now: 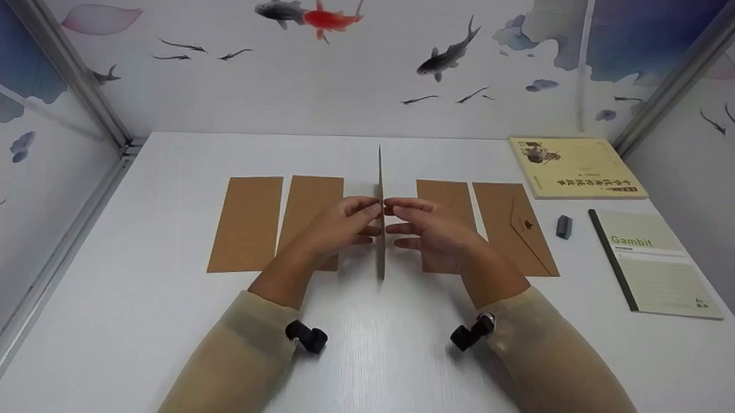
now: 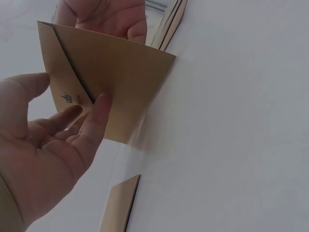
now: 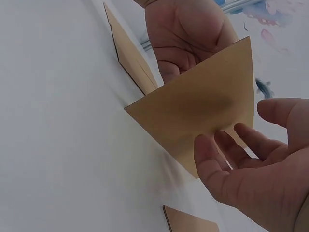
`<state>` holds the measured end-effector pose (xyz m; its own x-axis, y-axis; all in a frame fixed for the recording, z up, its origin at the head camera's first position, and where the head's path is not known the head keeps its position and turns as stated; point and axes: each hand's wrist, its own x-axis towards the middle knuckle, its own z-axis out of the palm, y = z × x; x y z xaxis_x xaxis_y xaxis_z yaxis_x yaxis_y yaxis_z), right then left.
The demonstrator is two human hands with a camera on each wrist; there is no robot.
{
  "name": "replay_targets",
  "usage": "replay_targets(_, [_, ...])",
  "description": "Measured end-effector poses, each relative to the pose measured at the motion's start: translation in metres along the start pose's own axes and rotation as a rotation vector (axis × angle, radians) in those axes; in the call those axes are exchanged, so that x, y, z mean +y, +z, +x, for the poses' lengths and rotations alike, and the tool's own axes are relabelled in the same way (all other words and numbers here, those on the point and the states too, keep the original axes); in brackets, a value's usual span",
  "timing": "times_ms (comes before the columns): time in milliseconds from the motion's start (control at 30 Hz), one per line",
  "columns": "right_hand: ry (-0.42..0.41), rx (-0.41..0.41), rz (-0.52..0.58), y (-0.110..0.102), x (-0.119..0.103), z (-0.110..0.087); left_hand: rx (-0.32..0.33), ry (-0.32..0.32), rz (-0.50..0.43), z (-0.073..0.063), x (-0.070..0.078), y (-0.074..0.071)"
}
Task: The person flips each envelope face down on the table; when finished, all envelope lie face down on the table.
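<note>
Between both hands a brown envelope point(image 1: 379, 243) stands on edge, thin as seen from above. My left hand point(image 1: 339, 230) has its fingertips at one face, which carries a flap and a small dark emblem in the left wrist view. On the opposite, plain face are the fingertips of my right hand point(image 1: 431, 230), with the thumb apart from the paper in the right wrist view. To the left lie two more brown envelopes, an outer one point(image 1: 244, 226) and an inner one point(image 1: 310, 198), partly behind the left hand. The right forearm and hand overlap another envelope point(image 1: 444, 194).
Farther right lies an envelope point(image 1: 504, 217) with its flap and emblem showing. Beyond it are a small dark grey block point(image 1: 564, 227), a yellow book point(image 1: 576, 171) at the back and a pale green notebook point(image 1: 662, 272). Printed panels wall in the white table point(image 1: 374, 365).
</note>
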<state>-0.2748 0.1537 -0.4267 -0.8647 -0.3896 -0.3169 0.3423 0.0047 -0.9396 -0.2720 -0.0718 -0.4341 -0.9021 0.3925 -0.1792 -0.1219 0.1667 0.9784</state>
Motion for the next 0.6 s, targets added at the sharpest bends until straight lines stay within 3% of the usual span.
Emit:
replay_targets(133, [0.007, -0.032, -0.055, -0.0002, 0.0002, -0.0018, -0.037, 0.005, -0.02, 0.0, -0.0003, -0.0005])
replay_targets(267, [0.005, -0.031, -0.089, -0.0015, -0.0004, -0.0024, -0.029, 0.021, 0.009, -0.0001, -0.0013, -0.0027])
replay_targets(433, [0.028, 0.006, -0.067, -0.0047, 0.0019, 0.0007, 0.061, 0.024, 0.105, -0.0003, -0.0027, -0.0038])
replay_targets(600, [0.036, 0.036, -0.065, -0.0072, 0.0033, 0.0051, 0.147, -0.037, 0.211, 0.0014, -0.0052, -0.0067])
